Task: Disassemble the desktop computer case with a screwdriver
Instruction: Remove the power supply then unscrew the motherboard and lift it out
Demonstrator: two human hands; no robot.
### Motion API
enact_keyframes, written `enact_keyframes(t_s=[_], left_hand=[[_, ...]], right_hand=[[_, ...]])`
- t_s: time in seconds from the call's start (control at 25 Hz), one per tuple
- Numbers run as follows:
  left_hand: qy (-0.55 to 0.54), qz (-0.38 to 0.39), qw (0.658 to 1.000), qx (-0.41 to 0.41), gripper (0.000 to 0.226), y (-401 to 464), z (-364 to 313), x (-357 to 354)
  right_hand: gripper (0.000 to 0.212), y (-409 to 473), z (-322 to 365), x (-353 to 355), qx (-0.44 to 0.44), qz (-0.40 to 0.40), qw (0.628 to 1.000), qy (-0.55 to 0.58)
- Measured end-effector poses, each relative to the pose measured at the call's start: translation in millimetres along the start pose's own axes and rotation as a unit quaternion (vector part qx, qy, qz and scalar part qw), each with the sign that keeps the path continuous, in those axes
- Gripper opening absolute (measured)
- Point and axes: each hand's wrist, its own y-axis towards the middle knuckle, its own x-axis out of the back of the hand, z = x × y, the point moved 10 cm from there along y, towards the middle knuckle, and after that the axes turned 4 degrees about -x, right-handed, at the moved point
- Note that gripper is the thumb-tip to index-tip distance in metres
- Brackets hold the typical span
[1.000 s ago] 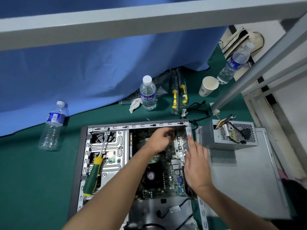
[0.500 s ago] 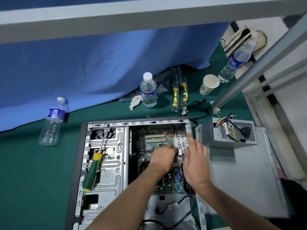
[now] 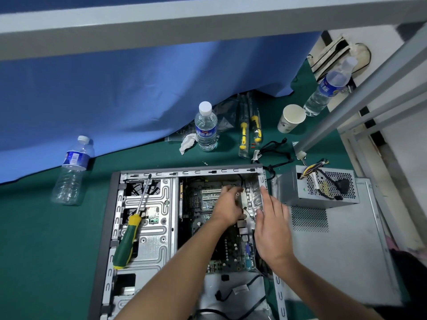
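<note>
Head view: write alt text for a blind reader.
Two bare hands reach into an open grey metal computer case: left hand over the green motherboard, right hand by the rear wall. A green-and-yellow screwdriver lies inside, unheld.

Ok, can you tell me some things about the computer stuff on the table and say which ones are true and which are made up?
1. The green and yellow screwdriver is lying on the metal part inside the open computer case. True.
2. The right hand is holding the screwdriver. False: no hand touches it; the right hand is flat and open by the case's right wall.
3. The paper cup stands on the green table. True.
4. The left hand is resting outside the case. False: it reaches inside, over the circuit board.
5. Only one water bottle is on the table. False: there are three.
</note>
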Motion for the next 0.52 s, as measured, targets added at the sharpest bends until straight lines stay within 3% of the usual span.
enact_keyframes(t_s=[0.24,0.44,0.52], left_hand=[[-0.021,0.056,0.998,-0.001,0.069,17.9,-22.4,2.8],[0.223,0.038,0.974,-0.022,0.053,-19.9,-9.9,22.3],[0.313,0.085,0.946,-0.003,0.062,-50.8,7.5,13.4]], right_hand=[[0.053,0.1,-1.8,-0.8,-0.005,0.005,1.000,0.005],[0.054,0.1,0.1,0.9,-0.003,0.004,1.000,0.007],[0.055,-0.6,1.1,0.6,0.000,0.004,1.000,0.004]])
